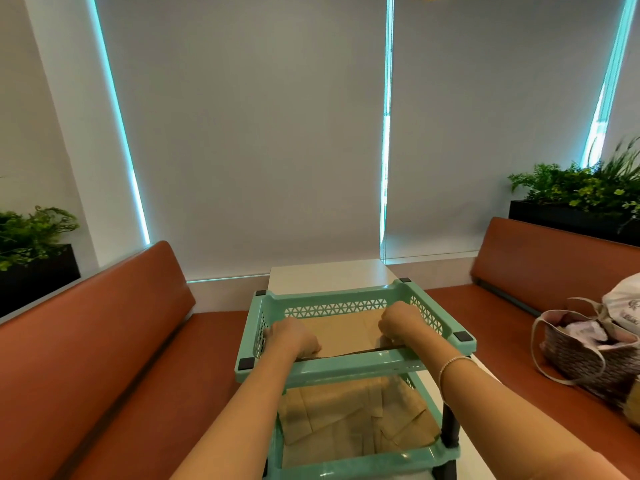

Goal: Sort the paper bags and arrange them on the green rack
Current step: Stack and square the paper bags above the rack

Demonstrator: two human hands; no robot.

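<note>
Two hands in top tray of green rack (356, 367) | left hand (294, 336) and right hand (398, 322) fingers curled, pinching flat brown paper bag (346, 332) | light, floppy, creases easily; hold by edges

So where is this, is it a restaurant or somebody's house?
Probably a cafe or restaurant booth, though I can't be sure. Two long orange bench seats face each other across a narrow white table, with planter boxes of greenery behind them.
</note>
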